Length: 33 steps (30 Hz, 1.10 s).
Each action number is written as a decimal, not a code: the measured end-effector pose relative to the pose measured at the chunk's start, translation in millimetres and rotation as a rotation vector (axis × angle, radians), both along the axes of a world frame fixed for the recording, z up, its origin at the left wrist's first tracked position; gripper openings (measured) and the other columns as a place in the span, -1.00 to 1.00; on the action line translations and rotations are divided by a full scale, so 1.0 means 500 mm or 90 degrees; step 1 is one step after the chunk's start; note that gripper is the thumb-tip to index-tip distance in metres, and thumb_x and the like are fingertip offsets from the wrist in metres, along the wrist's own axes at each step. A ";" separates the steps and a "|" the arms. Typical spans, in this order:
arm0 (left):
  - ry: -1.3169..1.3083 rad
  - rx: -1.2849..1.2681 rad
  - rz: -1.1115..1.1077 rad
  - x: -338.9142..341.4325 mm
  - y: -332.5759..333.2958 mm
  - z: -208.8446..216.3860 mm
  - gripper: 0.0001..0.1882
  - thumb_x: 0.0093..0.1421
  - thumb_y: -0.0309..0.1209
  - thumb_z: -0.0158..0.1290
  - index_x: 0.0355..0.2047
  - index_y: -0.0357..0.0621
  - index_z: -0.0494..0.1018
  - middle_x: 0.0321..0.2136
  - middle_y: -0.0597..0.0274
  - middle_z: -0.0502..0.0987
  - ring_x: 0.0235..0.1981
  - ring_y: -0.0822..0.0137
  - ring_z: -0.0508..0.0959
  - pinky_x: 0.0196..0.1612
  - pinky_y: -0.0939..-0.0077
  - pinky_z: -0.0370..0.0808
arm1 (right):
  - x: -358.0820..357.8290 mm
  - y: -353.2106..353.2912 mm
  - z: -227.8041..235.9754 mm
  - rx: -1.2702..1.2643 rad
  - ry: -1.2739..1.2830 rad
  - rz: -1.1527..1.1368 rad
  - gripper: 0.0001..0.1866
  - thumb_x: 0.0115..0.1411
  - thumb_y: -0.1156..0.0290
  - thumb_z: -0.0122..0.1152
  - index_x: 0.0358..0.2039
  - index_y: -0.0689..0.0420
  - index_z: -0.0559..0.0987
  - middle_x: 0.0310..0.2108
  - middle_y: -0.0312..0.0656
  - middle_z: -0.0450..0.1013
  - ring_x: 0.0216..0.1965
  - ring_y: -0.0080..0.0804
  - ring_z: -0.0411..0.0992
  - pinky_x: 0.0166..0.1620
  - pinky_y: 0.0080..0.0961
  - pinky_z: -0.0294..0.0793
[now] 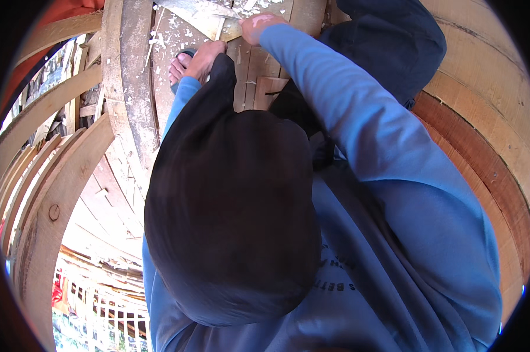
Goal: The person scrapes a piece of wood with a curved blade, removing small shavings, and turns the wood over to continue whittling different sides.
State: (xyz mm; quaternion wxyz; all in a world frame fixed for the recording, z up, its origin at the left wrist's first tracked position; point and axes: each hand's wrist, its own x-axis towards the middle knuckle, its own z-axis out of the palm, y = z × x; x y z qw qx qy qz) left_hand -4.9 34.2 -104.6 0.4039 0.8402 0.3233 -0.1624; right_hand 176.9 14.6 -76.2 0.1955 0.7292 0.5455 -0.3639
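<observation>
At the top of the head view, my right hand (260, 26) is closed at the end of a flat, pale metal blade (197, 8), apparently a knife; its handle is hidden in the fist. My left hand (204, 57) lies lower and to the left, its fingers pinched at the bottom of a thin pale wood strip (220, 28). The strip crosses a pale flat piece beneath the blade. Right beside my left hand is a bare foot (179, 66) in a dark sandal. Curled wood shavings (158, 41) are scattered around both hands.
A large dark cloth-covered shape (230, 217) fills the middle and hides what lies beneath. Dark trousers (388, 53) cover a bent leg at upper right. Curved-looking wooden planks (60, 205) stand along the left, with a white slatted basket (104, 317) below. Boards (482, 88) line the right.
</observation>
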 end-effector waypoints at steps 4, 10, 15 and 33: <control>-0.033 0.005 0.024 0.002 0.010 -0.051 -0.74 0.03 -0.34 0.04 -0.38 -0.28 0.57 -0.36 -0.35 0.57 -0.23 -0.28 0.61 -0.16 0.00 0.55 | 0.011 -0.017 0.059 -0.037 0.041 -0.043 -0.46 0.43 0.09 -0.26 0.20 0.13 0.47 0.19 0.04 0.42 0.15 0.09 0.44 0.21 0.01 0.40; -0.034 0.059 -0.005 -0.007 0.009 -0.039 -0.74 0.05 -0.32 0.05 -0.39 -0.28 0.56 -0.36 -0.34 0.58 -0.24 -0.27 0.61 -0.19 0.00 0.55 | 0.001 -0.024 0.129 -0.056 0.039 0.066 -0.60 0.33 0.34 -0.05 0.10 0.16 0.57 0.13 -0.01 0.49 0.10 0.04 0.49 0.09 -0.05 0.52; -0.023 0.080 -0.010 0.002 0.013 -0.061 -0.74 0.07 -0.30 0.06 -0.39 -0.27 0.56 -0.38 -0.36 0.56 -0.24 -0.26 0.61 -0.19 0.00 0.55 | -0.016 -0.030 0.126 -0.063 0.004 -0.036 -0.61 0.29 0.42 -0.03 0.07 0.15 0.60 0.10 -0.06 0.52 0.07 -0.06 0.53 0.05 -0.13 0.56; -0.054 0.074 0.024 -0.007 0.002 -0.022 -0.71 0.10 -0.27 0.04 -0.38 -0.30 0.53 -0.37 -0.33 0.57 -0.21 -0.24 0.60 -0.16 0.02 0.53 | -0.040 -0.049 0.077 0.050 0.019 -0.274 -0.51 0.39 0.18 -0.22 0.07 0.18 0.58 0.13 0.04 0.47 0.14 -0.05 0.47 0.17 -0.17 0.46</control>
